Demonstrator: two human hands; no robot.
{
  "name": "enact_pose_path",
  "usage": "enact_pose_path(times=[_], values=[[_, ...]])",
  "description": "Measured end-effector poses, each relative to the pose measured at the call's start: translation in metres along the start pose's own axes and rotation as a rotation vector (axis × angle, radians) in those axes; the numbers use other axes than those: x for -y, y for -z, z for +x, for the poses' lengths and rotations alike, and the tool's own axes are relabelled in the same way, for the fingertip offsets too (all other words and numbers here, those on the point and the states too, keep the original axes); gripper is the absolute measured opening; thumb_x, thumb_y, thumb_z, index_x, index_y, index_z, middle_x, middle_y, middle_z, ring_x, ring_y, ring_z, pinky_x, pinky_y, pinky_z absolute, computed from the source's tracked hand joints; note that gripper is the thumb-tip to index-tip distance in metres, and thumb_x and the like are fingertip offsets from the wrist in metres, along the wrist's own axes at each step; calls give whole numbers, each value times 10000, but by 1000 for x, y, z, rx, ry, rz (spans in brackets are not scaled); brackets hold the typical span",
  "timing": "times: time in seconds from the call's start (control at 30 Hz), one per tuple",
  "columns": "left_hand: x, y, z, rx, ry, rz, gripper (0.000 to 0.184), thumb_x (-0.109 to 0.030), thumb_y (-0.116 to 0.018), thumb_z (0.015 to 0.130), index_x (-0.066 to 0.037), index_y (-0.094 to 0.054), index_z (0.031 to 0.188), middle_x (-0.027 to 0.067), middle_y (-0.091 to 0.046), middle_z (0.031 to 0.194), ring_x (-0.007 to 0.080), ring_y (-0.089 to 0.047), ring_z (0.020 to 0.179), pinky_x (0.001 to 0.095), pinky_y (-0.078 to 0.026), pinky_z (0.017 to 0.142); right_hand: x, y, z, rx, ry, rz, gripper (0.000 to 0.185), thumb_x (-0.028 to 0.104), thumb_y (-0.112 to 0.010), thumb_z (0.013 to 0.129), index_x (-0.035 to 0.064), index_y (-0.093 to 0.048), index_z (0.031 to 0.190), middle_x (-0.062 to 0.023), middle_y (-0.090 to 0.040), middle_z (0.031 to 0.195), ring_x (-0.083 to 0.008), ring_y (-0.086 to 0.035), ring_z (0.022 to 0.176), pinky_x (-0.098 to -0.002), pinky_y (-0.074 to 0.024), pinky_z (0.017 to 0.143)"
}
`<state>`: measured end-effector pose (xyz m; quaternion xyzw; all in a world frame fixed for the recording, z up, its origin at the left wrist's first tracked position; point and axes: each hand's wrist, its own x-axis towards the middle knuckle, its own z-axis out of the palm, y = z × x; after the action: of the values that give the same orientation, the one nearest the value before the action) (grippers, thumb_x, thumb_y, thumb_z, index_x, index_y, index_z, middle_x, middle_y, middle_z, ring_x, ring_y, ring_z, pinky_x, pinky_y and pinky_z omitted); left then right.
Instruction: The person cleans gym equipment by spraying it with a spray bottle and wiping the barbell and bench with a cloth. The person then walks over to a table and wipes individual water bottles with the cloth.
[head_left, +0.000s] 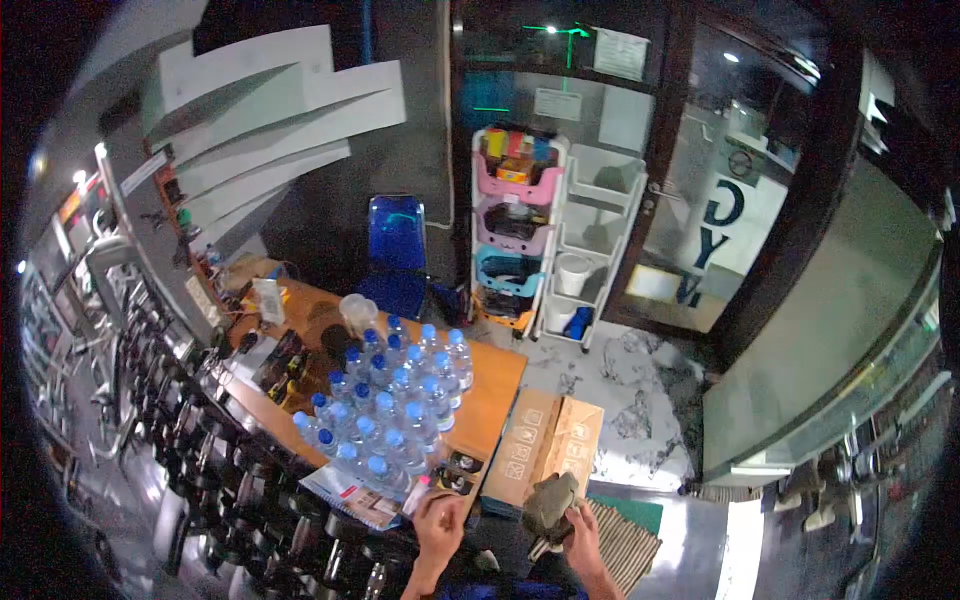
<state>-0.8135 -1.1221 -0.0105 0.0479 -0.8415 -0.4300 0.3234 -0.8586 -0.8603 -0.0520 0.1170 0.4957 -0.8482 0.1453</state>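
Observation:
My right hand (580,535) grips a crumpled olive-grey cloth (550,506), held in front of a closed cardboard box (548,440). My left hand (440,525) is raised at the near edge of the desk, its fingers curled together; what they hold, if anything, cannot be made out. Just beyond those fingers is a small white bottle with a pink cap (419,490). Many clear water bottles with blue caps (385,408) stand upright in a close group on the desk. A spiral-bound booklet (358,500) lies under the nearest ones.
The wooden desk (495,375) also carries a clear plastic container (358,312) and clutter at its far left. Behind it are a blue chair (396,250) and a rack of coloured baskets (510,240). A glass door (690,200) stands right; dumbbells (190,470) line the left.

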Motion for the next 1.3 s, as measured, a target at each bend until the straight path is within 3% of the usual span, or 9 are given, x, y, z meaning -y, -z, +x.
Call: enact_pose_path(times=[0.17,0.23,0.33,0.43,0.6,0.73,0.77,0.97,1.3], values=[[-77,-59,15,496,70,-348,322,-240,-662,920,-38,-622,1167,139,-663,1095,329,-641,1018,374,-500,872,42,7,-14,-16,116,-41,316,37,-625,892,47,-554,1200,-45,-649,1043,-125,-619,914,-259,-487,819],[-103,-85,14,634,128,-383,371,-271,-666,921,-24,-595,1189,163,-634,1132,338,-632,1023,380,-500,872,68,12,-21,-10,245,-443,354,72,-663,877,14,-542,1205,-102,-662,1035,-181,-646,902,-317,-513,794],[-130,-125,13,581,164,-382,385,-273,-675,918,4,-584,1170,193,-614,1119,340,-626,1030,383,-501,872,104,27,-26,9,380,-926,395,173,-673,888,-11,-535,1210,-196,-672,1010,-307,-668,906,-369,-517,775],[-152,-160,25,522,111,-390,372,-244,-687,906,25,-578,1138,202,-619,1054,338,-633,1003,386,-505,866,158,33,-32,1,356,-950,206,84,-627,897,13,-578,1084,-78,-614,752,-105,-561,696,-292,-464,621],[-171,-234,35,480,-23,-327,238,-161,-665,893,17,-562,1014,213,-640,976,376,-644,947,401,-508,809,201,115,-3,-153,543,-1282,71,-50,-528,841,-7,-558,890,-161,-644,723,-263,-663,633,-331,-474,577],[-189,-292,52,388,31,-241,211,-180,-678,894,-1,-578,942,210,-636,855,390,-640,819,408,-497,708,252,180,28,-294,756,-1021,138,-122,-454,764,-19,-512,836,-156,-560,626,-263,-584,544,-353,-412,515],[-190,-307,53,371,63,-216,205,-180,-681,893,-3,-585,926,205,-636,830,389,-640,798,409,-494,690,262,202,38,-386,662,-1111,76,-15,-584,836,9,-512,831,-159,-572,691,-252,-577,586,-357,-446,576],[-232,-358,93,289,41,-82,197,-161,-687,891,-17,-567,829,177,-623,758,372,-621,726,424,-475,640,346,254,83,-349,723,-531,275,201,-452,1050,47,-471,822,51,-348,715,-62,-306,653,-249,-268,571],[-188,-433,117,188,110,-125,195,-170,-659,873,-12,-558,818,166,-621,758,350,-614,736,421,-463,662,426,251,172,-150,644,-286,173,231,-492,1038,87,-565,976,68,-510,812,-16,-431,712,-189,-359,634]])
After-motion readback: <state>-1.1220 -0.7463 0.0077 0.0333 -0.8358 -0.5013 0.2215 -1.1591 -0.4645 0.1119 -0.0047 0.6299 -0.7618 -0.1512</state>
